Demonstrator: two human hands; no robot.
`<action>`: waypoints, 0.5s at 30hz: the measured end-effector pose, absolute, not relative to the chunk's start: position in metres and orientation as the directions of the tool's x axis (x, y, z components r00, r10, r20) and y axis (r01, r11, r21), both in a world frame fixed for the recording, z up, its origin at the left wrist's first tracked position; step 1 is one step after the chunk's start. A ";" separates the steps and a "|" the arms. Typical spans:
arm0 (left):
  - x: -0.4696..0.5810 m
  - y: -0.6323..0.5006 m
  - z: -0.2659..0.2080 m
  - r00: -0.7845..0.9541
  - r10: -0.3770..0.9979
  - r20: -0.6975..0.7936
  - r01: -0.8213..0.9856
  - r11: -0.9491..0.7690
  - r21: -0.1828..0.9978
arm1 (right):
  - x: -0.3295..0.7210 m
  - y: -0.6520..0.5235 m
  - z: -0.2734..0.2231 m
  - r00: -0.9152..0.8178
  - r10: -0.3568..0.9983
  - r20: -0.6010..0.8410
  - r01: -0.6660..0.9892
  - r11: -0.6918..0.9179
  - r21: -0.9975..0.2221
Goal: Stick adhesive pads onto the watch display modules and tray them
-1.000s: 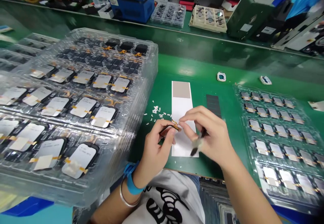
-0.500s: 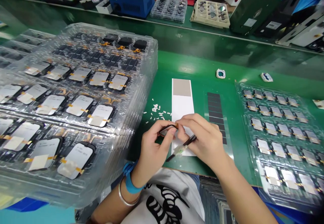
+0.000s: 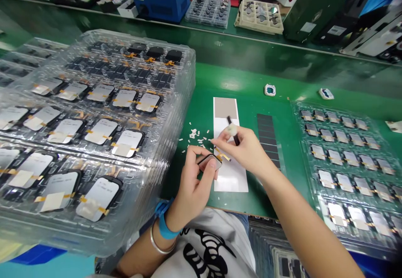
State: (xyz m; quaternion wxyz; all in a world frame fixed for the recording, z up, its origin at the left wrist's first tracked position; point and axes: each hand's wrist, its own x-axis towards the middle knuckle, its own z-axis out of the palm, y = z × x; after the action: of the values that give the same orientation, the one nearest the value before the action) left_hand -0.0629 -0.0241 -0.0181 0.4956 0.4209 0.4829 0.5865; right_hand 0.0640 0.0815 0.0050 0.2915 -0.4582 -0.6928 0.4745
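Note:
My left hand (image 3: pixel 194 177) pinches a small display screen (image 3: pixel 206 160) between thumb and fingers, tilted over the bench. From the screen's right side an orange flex cable (image 3: pixel 225 157) sticks out. Just above and to the right, my right hand (image 3: pixel 248 148) is closed round slim black tweezers (image 3: pixel 233 129) with a pale wrap, one end pointing up and away. Its thumb and forefinger come together near the screen's top edge; whether they pinch anything small is unclear. Beneath the hands lies a white backing card (image 3: pixel 230 182) with a grey-beige patch at its far end.
White scraps (image 3: pixel 193 134) are scattered left of the card. Right of it lies a sheet of black strips (image 3: pixel 266 133). A tall stack of clear trays (image 3: pixel 150 144) with screens rises at left; another screen tray (image 3: pixel 314 173) is at right. Two small white-rimmed parts (image 3: pixel 269 90) lie behind.
My right hand has drawn up and away from the screen, and the tweezers have swung from pointing down-left to upward. The flex cable now shows. My left hand still holds the screen.

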 end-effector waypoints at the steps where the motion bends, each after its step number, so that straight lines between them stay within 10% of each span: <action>1: -0.063 -0.024 -0.018 -0.165 0.986 0.007 -0.177 -0.037 0.984 | 0.067 0.078 0.008 -0.455 0.884 -0.103 0.280 0.032 -0.960; 6: -0.063 -0.023 -0.018 -0.153 0.988 0.031 -0.141 -0.052 0.989 | 0.079 0.061 0.014 -0.609 0.760 -0.225 0.050 -0.247 -0.968; 15: -0.063 -0.024 -0.018 -0.103 0.994 0.020 -0.126 -0.033 0.992 | 0.082 0.057 0.008 -0.569 0.801 -0.188 0.039 -0.201 -0.979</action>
State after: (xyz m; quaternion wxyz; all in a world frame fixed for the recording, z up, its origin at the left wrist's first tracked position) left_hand -0.0630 -0.0240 -0.0175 0.4980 0.4475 0.4854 0.5623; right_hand 0.0823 0.0565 0.0079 0.2796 -0.3706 -0.5667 0.6806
